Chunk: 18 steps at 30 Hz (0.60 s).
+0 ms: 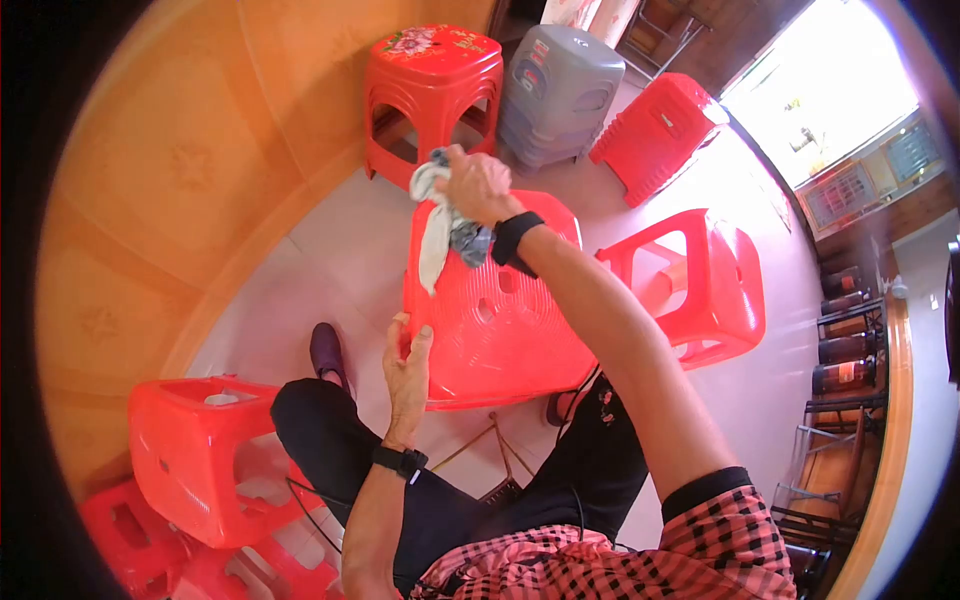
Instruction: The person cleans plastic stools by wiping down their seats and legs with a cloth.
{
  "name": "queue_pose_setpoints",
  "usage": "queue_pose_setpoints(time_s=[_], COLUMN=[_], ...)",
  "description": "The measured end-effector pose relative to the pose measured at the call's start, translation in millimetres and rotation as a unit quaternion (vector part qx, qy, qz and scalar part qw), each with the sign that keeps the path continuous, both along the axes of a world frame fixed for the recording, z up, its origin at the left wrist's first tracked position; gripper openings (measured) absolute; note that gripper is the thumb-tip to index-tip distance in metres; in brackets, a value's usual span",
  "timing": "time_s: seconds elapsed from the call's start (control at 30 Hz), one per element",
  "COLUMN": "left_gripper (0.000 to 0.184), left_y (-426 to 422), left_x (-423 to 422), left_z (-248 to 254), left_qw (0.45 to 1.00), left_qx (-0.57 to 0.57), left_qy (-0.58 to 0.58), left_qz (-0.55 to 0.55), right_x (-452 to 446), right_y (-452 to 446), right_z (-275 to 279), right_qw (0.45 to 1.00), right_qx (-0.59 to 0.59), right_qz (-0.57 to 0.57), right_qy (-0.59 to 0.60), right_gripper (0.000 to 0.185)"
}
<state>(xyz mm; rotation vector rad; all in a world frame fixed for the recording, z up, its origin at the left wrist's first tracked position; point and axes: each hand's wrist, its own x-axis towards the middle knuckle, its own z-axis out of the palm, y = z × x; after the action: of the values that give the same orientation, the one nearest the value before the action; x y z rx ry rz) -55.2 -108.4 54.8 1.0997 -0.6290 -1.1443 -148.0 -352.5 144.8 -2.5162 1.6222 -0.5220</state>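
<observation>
A red plastic stool [510, 345] is between my knees, its ribbed seat with slots facing me. My left hand [405, 378] grips the stool's left edge, thumb and fingertips showing at the rim. My right hand [475, 185] is closed on a crumpled white and grey-blue cloth [436, 240] at the seat's far left corner. Part of the cloth hangs down over the seat. The fingers of this hand are partly blurred and hidden by its back.
Behind stand a flower-printed red stool [430, 70], stacked grey stools [560, 90] and a tilted red stack [660, 135]. Another red stool [715, 285] lies at the right. More red stools [200, 460] are at lower left, near the orange wall panel [190, 200]. Shelves with dark containers [845, 350] line the right.
</observation>
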Motion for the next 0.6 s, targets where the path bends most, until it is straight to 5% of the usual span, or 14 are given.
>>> queue_pose_setpoints(time_s=[0.27, 0.6], left_gripper=[0.027, 0.026], left_y=[-1.4, 2.1], left_x=[-1.4, -4.9], left_z=[0.7, 17.3], left_qw=[0.999, 0.998], left_qx=[0.007, -0.006], left_qy=[-0.027, -0.058], left_qz=[0.043, 0.017], right_x=[-118.6, -148.9], right_y=[-0.4, 149.1], right_z=[11.2, 6.7], right_qw=[0.985, 0.996], right_qx=[0.037, 0.027], right_qz=[-0.161, -0.088], right_qy=[0.040, -0.008], right_gripper=[0.046, 0.045])
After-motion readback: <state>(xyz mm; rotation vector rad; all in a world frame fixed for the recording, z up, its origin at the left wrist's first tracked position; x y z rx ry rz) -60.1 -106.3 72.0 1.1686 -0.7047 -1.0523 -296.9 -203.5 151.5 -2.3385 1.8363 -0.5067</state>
